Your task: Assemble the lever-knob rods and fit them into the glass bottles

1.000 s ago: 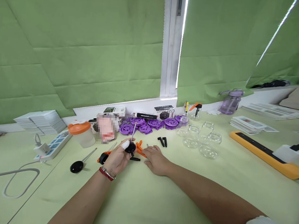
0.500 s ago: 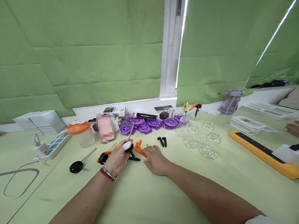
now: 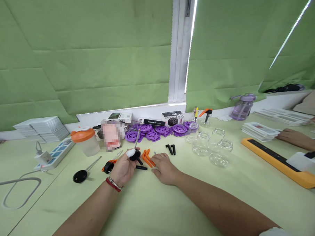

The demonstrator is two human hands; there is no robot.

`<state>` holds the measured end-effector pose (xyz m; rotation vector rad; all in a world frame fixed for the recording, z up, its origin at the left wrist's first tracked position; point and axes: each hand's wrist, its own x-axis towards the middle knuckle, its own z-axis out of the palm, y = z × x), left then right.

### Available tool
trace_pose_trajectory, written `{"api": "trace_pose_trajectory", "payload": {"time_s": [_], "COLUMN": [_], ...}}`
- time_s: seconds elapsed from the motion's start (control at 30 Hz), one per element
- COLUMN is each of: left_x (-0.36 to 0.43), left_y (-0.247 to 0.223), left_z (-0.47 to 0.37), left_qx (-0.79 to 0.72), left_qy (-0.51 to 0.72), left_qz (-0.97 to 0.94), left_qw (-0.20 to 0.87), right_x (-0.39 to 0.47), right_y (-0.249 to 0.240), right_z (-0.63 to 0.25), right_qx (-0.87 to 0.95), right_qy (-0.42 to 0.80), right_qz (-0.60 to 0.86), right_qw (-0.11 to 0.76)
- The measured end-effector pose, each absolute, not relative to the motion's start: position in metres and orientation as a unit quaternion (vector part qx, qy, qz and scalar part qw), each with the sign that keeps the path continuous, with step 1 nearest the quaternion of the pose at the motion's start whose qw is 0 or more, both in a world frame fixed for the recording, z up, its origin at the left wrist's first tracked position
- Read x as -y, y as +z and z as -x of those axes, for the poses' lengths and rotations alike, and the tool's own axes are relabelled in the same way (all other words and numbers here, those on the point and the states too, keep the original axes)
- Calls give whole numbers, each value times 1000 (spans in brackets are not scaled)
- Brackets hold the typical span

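Note:
My left hand [image 3: 124, 167] is closed around a black round part with a metal rod [image 3: 137, 138] pointing up from it; white wrapping covers its thumb. A black lever-like piece juts out from under that hand. My right hand [image 3: 165, 168] rests on the table, thumb and fingers apart, its fingertips at the ends of two orange levers [image 3: 146, 157]. A small metal tip shows beside those fingers. Left of my left hand lie a black and orange assembly [image 3: 108, 167] and a black disc with a rod [image 3: 80, 176]. Two black L-shaped handles [image 3: 171, 149] lie beyond my right hand.
Purple wheel-like parts [image 3: 153, 135] are piled before some boxes. Several clear jars [image 3: 221, 155] stand to the right, near an orange power strip [image 3: 280, 163]. At left are an orange-lidded cup [image 3: 86, 142] and a white power strip [image 3: 58, 152]. Another person's arm [image 3: 297, 138] reaches in at right.
The rod and black part in my left hand have tilted slightly, and its thumb has shifted left. The orange levers have spread apart a little by my right fingertips. The other person's arm moved in.

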<state>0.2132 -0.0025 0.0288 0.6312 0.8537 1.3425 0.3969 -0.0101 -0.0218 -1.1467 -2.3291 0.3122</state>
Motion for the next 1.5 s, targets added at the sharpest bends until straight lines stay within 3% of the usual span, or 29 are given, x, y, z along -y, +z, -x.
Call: {"api": "trace_pose_trajectory", "payload": {"time_s": [0.17, 0.4, 0.63, 0.77, 0.87, 1.0, 1.17, 1.3, 1.5], "left_x": [3, 2, 2, 3, 4, 8, 16, 20, 22], "left_y": [30, 27, 24, 23, 22, 20, 14, 5, -9], "left_z": [-214, -212, -214, -212, -211, -214, -223, -230, -236], "left_qx": [-377, -366, -356, -376, -379, -384, -415, -439, -498], "left_qy": [592, 589, 584, 549, 530, 517, 453, 400, 380], "left_qz": [-272, -276, -344, -387, -405, -424, -478, -548, -582], "left_qw": [659, 666, 643, 639, 642, 636, 627, 589, 519], "right_x": [12, 14, 15, 15, 12, 2, -3, -1, -1], "right_y": [-21, -21, -18, -20, -24, -25, -12, -1, -4], "right_z": [-396, -396, -396, -398, -400, -407, -424, -438, -441], "right_qx": [857, 877, 867, 851, 806, 658, 454, 392, 387], "right_qy": [113, 96, 100, 121, 170, 304, 453, 506, 571], "right_qz": [419, 417, 432, 431, 436, 486, 504, 465, 435], "right_qw": [278, 218, 226, 274, 362, 489, 578, 611, 579]}}
